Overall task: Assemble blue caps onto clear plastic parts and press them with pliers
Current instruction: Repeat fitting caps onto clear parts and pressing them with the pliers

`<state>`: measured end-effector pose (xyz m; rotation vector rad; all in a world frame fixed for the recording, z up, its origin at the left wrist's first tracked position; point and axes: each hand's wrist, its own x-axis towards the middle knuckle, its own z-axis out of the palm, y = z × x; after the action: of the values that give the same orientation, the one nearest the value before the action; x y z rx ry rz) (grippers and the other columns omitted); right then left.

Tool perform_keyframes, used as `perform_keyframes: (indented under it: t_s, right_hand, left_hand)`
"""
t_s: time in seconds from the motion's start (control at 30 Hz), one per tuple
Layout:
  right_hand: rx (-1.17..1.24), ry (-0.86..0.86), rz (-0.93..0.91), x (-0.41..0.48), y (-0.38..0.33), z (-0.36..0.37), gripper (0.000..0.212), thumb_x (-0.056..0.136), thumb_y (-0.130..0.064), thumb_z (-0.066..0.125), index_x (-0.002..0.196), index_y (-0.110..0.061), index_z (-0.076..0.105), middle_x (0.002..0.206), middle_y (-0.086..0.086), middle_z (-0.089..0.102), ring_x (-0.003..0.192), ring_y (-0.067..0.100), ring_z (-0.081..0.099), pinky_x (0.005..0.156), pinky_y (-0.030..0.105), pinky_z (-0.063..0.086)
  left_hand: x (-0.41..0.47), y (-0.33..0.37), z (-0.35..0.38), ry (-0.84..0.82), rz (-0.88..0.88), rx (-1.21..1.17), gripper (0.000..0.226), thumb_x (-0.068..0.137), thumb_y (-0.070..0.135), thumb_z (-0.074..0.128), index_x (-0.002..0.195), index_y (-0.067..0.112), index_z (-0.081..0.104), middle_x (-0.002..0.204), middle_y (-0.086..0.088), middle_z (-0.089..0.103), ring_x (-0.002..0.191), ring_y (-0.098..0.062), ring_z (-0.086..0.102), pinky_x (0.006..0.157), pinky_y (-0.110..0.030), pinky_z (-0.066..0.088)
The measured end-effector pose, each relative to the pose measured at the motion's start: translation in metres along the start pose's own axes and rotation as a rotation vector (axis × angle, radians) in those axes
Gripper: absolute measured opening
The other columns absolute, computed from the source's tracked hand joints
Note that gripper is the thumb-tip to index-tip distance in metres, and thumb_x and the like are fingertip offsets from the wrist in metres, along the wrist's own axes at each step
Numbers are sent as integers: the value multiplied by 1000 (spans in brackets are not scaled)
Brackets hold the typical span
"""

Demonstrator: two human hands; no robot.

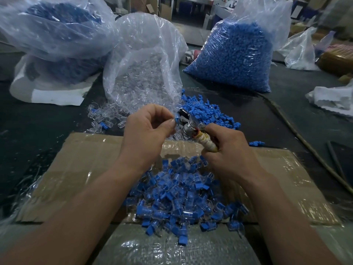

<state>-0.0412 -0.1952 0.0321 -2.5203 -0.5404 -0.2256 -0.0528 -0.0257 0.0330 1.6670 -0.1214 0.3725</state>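
The left hand [150,129] is pinching a small blue-capped clear part [176,119] between its thumb and curled fingers, holding it at the metal head of the pliers [184,121]. Whether the jaws are actually closing on it is hard to tell through the blur. The right hand [229,152] is wrapping its fingers round the pliers' taped handles. Both hands are hovering above an open cardboard box [86,159], where a heap of assembled pieces [181,199] is lying. Just beyond the hands, loose blue caps [208,109] are lying on the dark table [38,131] beside scattered clear parts [107,113], in front of an open bag of clear parts [141,73] and a full bag of blue caps [235,54].
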Motion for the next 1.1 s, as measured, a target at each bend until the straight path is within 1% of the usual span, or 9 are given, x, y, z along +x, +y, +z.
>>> perform_keyframes:
  t_s: [0.23, 0.33, 0.43, 0.53, 0.63, 0.73, 0.87, 1.0, 1.1]
  right_hand:
    - [45, -38, 100, 3, 15, -11, 32, 63, -8, 72, 82, -28, 56, 73, -14, 54, 68, 5, 49, 58, 22, 36]
    - [15, -92, 183, 3, 26, -18, 27, 66, -18, 75, 87, -28, 61, 76, -13, 57, 70, 4, 51, 57, 23, 39]
    - [-35, -164, 231, 4, 33, -21, 26, 67, -19, 73, 87, -30, 62, 76, -15, 58, 70, 2, 52, 57, 20, 40]
    - [-71, -253, 269, 5, 37, -22, 30, 65, -25, 76, 93, -28, 64, 83, -12, 60, 75, 3, 52, 64, 24, 43]
    - [-97, -296, 270, 6, 38, -19, 34, 64, -31, 78, 93, -29, 63, 86, -12, 59, 78, 2, 51, 64, 24, 41]
    - [-114, -299, 265, 7, 40, -17, 49, 63, -34, 80, 108, -26, 61, 85, -19, 52, 79, 0, 48, 62, 21, 36]
    - [-81, -352, 268, 6, 41, -16, 66, 63, -40, 80, 122, -27, 54, 88, -25, 42, 82, -3, 43, 64, 16, 32]
    - [-83, -365, 262, 6, 41, -17, 71, 64, -40, 79, 127, -27, 50, 96, -20, 41, 91, 1, 41, 69, 18, 31]
    - [-44, -406, 280, 5, 43, -20, 70, 65, -39, 79, 128, -28, 48, 95, -25, 40, 87, -2, 41, 68, 15, 31]
  left_hand:
    - [4, -3, -5, -10, -82, -39, 21, 79, -3, 63, 71, 17, 62, 59, 7, 65, 55, -1, 60, 56, -13, 49]
    - [6, 0, -12, -164, -199, -126, 17, 76, -2, 62, 71, 14, 66, 62, 2, 68, 54, -6, 61, 51, -15, 48]
    - [6, 4, -19, -388, -292, -133, 6, 60, 14, 68, 65, 17, 69, 64, -3, 69, 48, -9, 58, 43, -15, 44]
    - [7, 6, -25, -538, -324, -82, 14, 51, 24, 72, 65, 19, 69, 67, -5, 70, 45, -10, 55, 43, -18, 40]
    - [9, 6, -27, -688, -335, -34, 11, 57, 23, 71, 68, 22, 71, 69, -4, 71, 48, -10, 56, 46, -19, 40]
    - [8, 3, -27, -791, -332, -47, 11, 60, 21, 72, 70, 18, 71, 66, -5, 70, 46, -8, 55, 42, -15, 40]
    - [7, 1, -26, -920, -331, -26, 12, 61, 20, 73, 72, 14, 72, 65, -1, 69, 53, -4, 57, 47, -14, 44]
    - [6, 3, -26, -965, -306, 57, 16, 61, 20, 73, 72, 10, 71, 64, 2, 67, 57, -5, 57, 51, -15, 44]
    - [6, 6, -26, -790, -311, 19, 13, 59, 24, 71, 68, 14, 71, 59, 2, 65, 50, -5, 54, 47, -15, 43]
